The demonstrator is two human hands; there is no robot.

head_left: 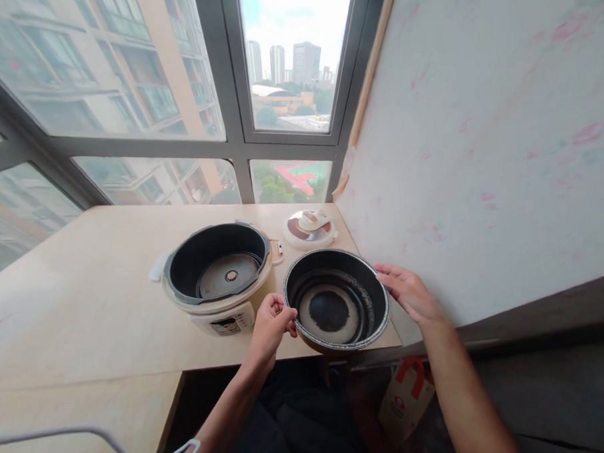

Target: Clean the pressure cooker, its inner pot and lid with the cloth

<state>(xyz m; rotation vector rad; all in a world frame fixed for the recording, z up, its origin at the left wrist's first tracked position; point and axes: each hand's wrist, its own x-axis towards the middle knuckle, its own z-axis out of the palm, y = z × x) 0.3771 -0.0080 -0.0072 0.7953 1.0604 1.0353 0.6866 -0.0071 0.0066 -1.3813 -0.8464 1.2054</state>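
Handling the pot (337,304) seems the current step: left hand (275,323) and right hand (407,292) clamp its rim beside the cooker (222,302); moving it likely calls for level support.

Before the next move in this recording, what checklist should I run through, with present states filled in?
1. Left hand gripping the pot: ok, at its left rim.
2. Right hand on the pot: ok, at its right rim.
3. Cooker uncovered: ok.
4. Lid set aside: ok, on the table.
5. Pot's underside clean: cannot tell, hidden.
6. Cooker unplugged: cannot tell.
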